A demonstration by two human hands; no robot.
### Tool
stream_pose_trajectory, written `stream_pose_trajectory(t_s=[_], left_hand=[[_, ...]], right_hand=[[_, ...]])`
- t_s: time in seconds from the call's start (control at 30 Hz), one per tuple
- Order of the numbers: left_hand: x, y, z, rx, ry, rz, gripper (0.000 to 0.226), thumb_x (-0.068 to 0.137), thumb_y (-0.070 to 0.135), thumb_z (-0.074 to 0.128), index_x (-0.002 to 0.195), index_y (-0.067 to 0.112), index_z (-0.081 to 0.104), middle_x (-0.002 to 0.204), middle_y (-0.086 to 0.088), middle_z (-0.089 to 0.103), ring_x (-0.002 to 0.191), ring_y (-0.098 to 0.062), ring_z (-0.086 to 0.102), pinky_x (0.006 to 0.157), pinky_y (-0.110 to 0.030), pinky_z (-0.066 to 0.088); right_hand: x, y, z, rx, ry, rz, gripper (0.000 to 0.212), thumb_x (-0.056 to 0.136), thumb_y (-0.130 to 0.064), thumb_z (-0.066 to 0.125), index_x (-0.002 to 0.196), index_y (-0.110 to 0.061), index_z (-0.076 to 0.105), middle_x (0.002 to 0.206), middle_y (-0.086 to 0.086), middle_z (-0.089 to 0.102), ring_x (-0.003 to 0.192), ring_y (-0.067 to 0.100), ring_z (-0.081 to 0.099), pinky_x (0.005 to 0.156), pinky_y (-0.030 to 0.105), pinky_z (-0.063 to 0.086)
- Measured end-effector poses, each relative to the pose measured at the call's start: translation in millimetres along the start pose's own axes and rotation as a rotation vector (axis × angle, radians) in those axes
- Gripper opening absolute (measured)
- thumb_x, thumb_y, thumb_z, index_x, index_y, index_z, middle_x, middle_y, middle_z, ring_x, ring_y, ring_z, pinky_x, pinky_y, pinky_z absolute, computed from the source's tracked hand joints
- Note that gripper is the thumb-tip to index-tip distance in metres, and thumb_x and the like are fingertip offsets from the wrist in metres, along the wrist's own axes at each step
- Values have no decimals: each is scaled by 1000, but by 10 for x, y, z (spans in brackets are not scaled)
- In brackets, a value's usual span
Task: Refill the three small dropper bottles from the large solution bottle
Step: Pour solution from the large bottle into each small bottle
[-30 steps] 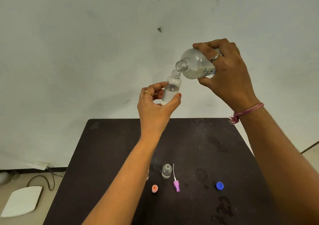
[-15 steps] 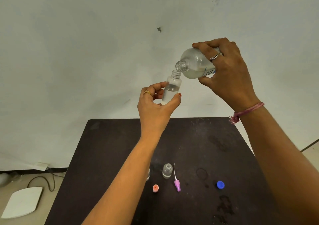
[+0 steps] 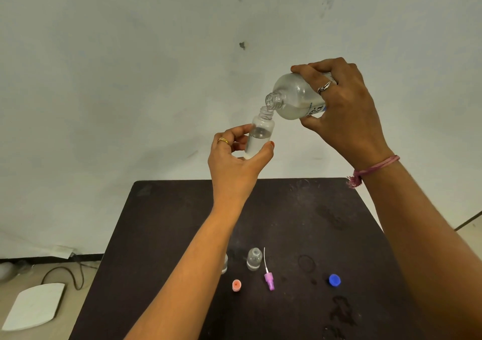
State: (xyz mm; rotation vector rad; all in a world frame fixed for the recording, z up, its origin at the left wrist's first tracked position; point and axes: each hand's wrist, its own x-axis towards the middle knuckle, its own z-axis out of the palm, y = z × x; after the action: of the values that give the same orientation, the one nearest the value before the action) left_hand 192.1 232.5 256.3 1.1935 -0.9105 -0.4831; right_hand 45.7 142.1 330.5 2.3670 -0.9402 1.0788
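Left hand (image 3: pixel 234 164) pinches a small dropper bottle (image 3: pixel 259 137) between thumb and fingers, held up in the air, roughly upright with a slight tilt, cap off. Clear liquid fills about the lower two thirds of it. Gold ring on one left finger.

Right hand (image 3: pixel 341 112) is wrapped around the large solution bottle (image 3: pixel 294 99), up and to the right of the left hand. The bottle is tipped over, neck pointing down-left, its open mouth right at the small bottle's mouth; they look touching or just about, cannot tell which. Liquid pools in the lower side of the large bottle. Part of a printed label shows under the right thumb, text not readable. Silver ring on a right finger, pink thread band (image 3: pixel 373 168) on the right wrist.

Below both hands sits a dark table (image 3: pixel 169 222) with wet marks. Under the left forearm: a second small dropper bottle (image 3: pixel 254 258) standing upright, uncapped, a little liquid at its bottom. Just left of it a third small bottle (image 3: pixel 224 264), mostly hidden by the forearm. Beside these, nearer the person: an orange cap (image 3: pixel 236 285) and a purple dropper tip (image 3: pixel 268 279) with a thin white tube, lying flat. A blue cap (image 3: pixel 334 280) lies below the right forearm, well apart from those.

Far left of the left arm, on the floor: a white pad (image 3: pixel 34 305) and a black cable (image 3: pixel 67 274).
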Motion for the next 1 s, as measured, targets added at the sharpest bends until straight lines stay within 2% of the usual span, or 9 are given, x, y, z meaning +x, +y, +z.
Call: stream_pose_trajectory(t_s=[1.0], left_hand=[[-10, 31, -77, 13, 13, 10, 38, 72, 26, 81, 88, 46, 52, 106, 5, 59, 91, -5, 59, 66, -5, 47]], right_hand=[[25, -94, -29, 4, 13, -14, 68, 68, -9, 79, 130, -17, 54, 119, 14, 56, 106, 32, 50, 80, 38, 49]])
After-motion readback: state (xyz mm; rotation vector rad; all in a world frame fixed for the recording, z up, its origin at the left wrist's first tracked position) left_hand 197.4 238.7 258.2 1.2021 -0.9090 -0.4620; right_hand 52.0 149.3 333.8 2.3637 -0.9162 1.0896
